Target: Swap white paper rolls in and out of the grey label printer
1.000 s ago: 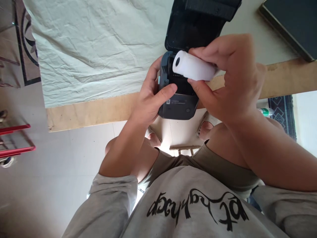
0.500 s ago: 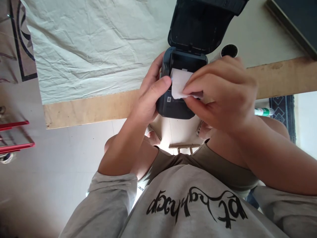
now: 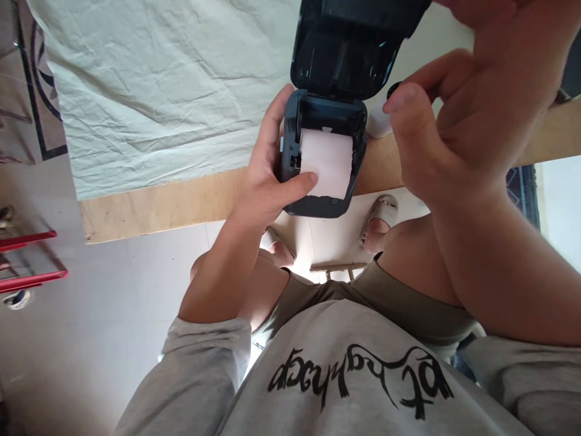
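A small dark label printer [image 3: 323, 200] stands at the near edge of the table with its lid [image 3: 347, 54] swung open. A white paper strip [image 3: 327, 160] lies over its front. My left hand [image 3: 267, 181] grips the printer's left side, its thumb pressing the paper's edge. Raised above and to the right of the printer, my right hand [image 3: 458, 115] has its fingers apart and holds nothing. A second white roll [image 3: 380, 118] rests on the table behind it, partly hidden.
A creased white cloth [image 3: 172, 91] covers the wooden table [image 3: 158, 203]. A dark flat object [image 3: 569, 72] lies at the far right. A red frame [image 3: 31, 254] stands on the floor at left. My knees and sandalled feet are below the table edge.
The paper roll went from my right hand into the printer, with its end pulled out over the front. My right hand then let go and lifted up to the right.
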`<state>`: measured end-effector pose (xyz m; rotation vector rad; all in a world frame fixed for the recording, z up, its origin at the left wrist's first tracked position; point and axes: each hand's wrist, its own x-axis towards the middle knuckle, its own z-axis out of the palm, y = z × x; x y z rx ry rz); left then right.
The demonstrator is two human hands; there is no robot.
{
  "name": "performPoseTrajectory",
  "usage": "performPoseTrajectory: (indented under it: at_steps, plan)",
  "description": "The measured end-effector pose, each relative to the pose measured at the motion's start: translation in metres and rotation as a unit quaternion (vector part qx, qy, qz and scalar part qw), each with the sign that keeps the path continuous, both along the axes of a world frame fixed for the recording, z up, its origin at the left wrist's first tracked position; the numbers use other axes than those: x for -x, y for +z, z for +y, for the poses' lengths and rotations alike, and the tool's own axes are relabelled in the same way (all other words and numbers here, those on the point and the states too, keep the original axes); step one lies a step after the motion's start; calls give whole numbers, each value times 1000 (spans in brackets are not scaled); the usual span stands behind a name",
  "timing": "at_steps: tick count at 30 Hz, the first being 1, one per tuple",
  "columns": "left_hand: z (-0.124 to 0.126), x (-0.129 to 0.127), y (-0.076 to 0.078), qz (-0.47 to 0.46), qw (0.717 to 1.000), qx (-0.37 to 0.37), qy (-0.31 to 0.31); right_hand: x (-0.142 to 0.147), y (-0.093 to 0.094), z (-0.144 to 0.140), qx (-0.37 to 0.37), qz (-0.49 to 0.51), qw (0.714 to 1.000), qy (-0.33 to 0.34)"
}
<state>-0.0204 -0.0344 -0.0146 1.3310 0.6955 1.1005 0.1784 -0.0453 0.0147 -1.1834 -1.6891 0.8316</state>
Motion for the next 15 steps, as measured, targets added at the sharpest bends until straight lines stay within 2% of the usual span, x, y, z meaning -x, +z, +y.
performPoseTrajectory:
  at_steps: [3, 5, 10, 15]
  plan:
    - [0, 2, -3, 12, 1000, -2, 10, 9, 9, 0, -164, -38, 984, -52]
    - [0, 3, -4, 26, 999, 1, 19, 13, 14, 0, -226, -93, 970, -21]
    - [0, 3, -6, 17, 1000, -6, 16, 14, 9, -4, -223, -155, 960, 64]
    - [1, 3, -6, 6, 1000, 2, 5, 16, 2, -5, -225, -146, 961, 62]
